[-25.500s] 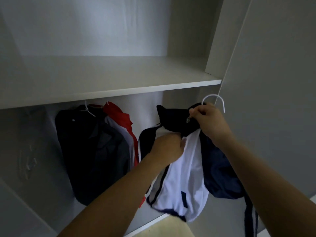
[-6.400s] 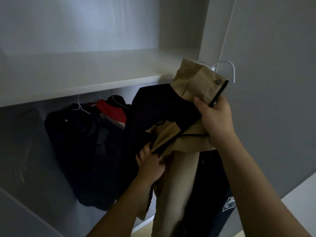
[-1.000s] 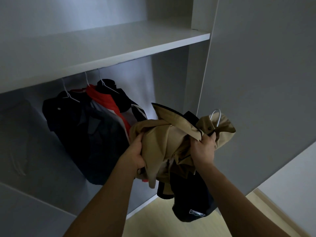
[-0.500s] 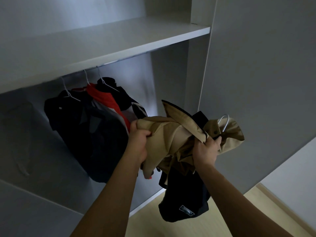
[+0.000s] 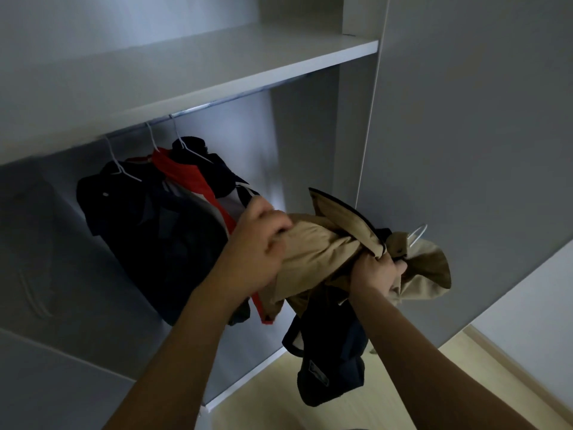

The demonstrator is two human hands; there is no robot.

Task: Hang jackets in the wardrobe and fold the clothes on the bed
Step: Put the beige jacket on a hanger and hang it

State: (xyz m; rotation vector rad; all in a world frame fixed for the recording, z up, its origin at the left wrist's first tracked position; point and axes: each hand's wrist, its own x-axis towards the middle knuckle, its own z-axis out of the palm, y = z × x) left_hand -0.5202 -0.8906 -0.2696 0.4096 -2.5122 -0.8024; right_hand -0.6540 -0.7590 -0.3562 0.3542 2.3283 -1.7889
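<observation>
I hold a bunched tan jacket (image 5: 322, 252) with a dark lining in front of the open wardrobe. My left hand (image 5: 257, 243) grips its left end. My right hand (image 5: 378, 271) grips the collar end, where a white hanger hook (image 5: 418, 232) sticks out. A dark navy part (image 5: 331, 358) of the jacket dangles below my right hand. Up to three jackets (image 5: 161, 212) hang on white hangers from the metal rail (image 5: 223, 100) at the left: dark ones and a red and white one.
A white shelf (image 5: 217, 66) runs above the rail. The grey wardrobe door panel (image 5: 465, 150) stands close on the right. The rail has free length to the right of the hung jackets. Pale wooden floor (image 5: 356, 411) shows below.
My left hand has moved up and right along the tan jacket, bunching it further. My right hand and the hanger hook have barely moved.
</observation>
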